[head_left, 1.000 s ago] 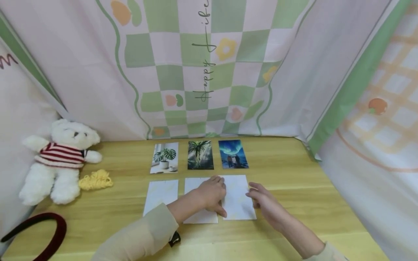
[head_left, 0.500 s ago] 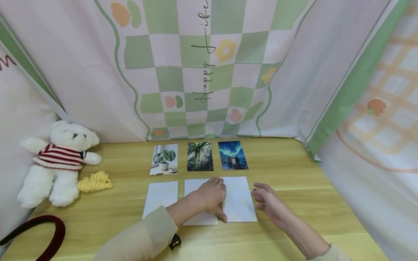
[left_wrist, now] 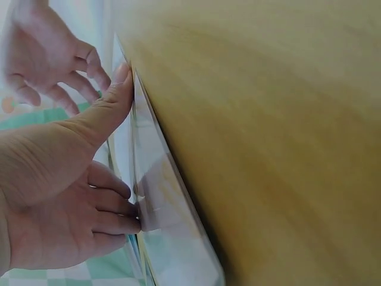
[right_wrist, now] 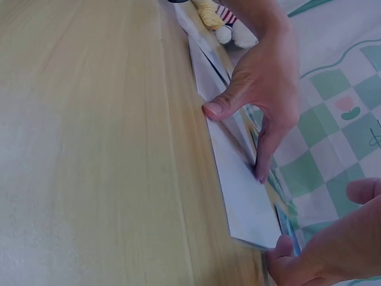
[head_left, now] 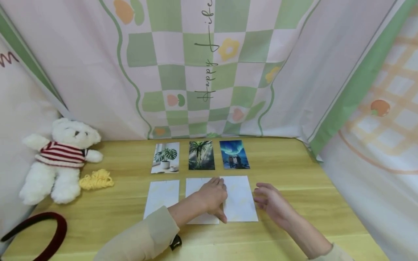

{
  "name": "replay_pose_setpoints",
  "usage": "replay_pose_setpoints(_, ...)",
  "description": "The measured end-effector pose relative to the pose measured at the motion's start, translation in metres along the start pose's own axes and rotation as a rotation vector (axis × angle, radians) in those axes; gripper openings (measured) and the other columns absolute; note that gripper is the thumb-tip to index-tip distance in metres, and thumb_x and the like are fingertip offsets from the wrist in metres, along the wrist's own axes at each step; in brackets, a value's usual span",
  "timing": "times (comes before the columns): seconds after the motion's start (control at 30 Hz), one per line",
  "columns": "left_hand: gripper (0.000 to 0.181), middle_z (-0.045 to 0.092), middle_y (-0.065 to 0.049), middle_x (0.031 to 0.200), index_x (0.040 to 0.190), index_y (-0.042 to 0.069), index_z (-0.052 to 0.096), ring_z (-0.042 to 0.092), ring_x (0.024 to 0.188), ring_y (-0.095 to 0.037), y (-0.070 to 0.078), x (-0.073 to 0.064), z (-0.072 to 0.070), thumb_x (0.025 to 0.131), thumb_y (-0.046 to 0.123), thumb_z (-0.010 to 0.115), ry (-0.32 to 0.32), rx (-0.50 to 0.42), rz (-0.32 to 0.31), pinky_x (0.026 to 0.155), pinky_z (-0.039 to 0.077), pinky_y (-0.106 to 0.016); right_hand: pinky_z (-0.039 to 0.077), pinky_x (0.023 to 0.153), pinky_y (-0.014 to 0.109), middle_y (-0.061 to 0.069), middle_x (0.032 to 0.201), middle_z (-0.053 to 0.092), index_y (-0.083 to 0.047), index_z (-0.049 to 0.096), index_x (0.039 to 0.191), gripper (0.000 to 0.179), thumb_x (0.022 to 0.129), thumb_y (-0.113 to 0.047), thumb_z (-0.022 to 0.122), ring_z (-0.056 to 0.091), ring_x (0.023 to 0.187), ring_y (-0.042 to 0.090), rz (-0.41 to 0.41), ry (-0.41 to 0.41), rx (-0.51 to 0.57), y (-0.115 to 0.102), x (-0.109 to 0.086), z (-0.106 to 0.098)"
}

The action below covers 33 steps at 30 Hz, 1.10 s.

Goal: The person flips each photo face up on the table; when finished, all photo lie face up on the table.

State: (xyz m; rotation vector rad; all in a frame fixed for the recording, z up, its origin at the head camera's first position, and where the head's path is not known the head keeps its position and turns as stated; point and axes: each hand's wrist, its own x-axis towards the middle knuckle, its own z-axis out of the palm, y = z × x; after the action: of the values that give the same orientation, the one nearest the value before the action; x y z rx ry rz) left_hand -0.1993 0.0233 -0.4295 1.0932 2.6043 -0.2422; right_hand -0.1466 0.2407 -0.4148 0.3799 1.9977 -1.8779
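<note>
My left hand (head_left: 209, 198) rests over the neighbouring edges of the middle white card (head_left: 204, 218) and the right white card (head_left: 240, 199). Its thumb is at the near edge and its fingertips are at the far edge; in the left wrist view the fingers (left_wrist: 113, 211) are extended. Just off the right card's right edge is my right hand (head_left: 277, 206), fingers loosely bent with nothing between them. A third white card (head_left: 162, 195) lies to the left, partly under my left sleeve. Behind them lie photo cards of a potted plant (head_left: 165, 157), a jungle plant (head_left: 201, 155) and an aurora (head_left: 234, 154).
A white teddy bear (head_left: 60, 159) leans at the table's left, beside yellow yarn (head_left: 97, 179). A dark red headband (head_left: 60, 232) lies at the near left. A small black object (head_left: 176, 242) shows beside the left sleeve. A patterned curtain (head_left: 196, 83) borders the back.
My right hand has drawn slightly to the right, from the right card's edge to just beyond it. My left hand stays in place over the cards.
</note>
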Motion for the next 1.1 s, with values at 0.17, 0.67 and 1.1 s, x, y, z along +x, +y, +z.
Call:
replay_pose_setpoints(0.17, 0.117, 0.036, -0.018, 0.168, 0.158, 0.003, 0.041, 0.031, 0.16, -0.029, 0.0, -0.001, -0.001, 0.075, 0.081, 0.07, 0.021, 0.027, -0.004, 0.135, 0.026, -0.038, 0.048, 0.094, 0.022, 0.01, 0.131, 0.051, 0.013, 0.005, 0.16, 0.068, 0.108, -0.015, 0.04, 0.055, 0.11, 0.015, -0.017, -0.016, 0.024, -0.001, 0.002, -0.005)
replay_pose_setpoints(0.67, 0.121, 0.03, -0.018, 0.171, 0.163, 0.004, 0.029, 0.029, 0.161, -0.028, -0.001, 0.001, 0.002, 0.078, 0.08, 0.07, 0.088, -0.003, 0.031, 0.135, 0.026, -0.038, 0.055, 0.094, 0.017, 0.024, 0.142, 0.058, 0.017, 0.013, 0.158, 0.068, 0.104, -0.007, 0.046, 0.063, 0.108, 0.002, -0.115, -0.152, -0.017, -0.003, 0.007, -0.009)
replay_pose_setpoints(1.1, 0.057, 0.058, -0.016, 0.153, 0.15, 0.005, 0.052, 0.072, 0.107, -0.027, 0.001, 0.007, -0.005, 0.107, 0.042, 0.049, 0.227, -0.881, -0.081, 0.093, 0.061, -0.037, 0.052, 0.103, 0.022, 0.033, 0.169, 0.017, 0.001, 0.01, 0.165, 0.081, 0.096, -0.007, 0.051, 0.048, 0.141, 0.029, -0.25, -0.317, -0.137, -0.009, -0.009, 0.006)
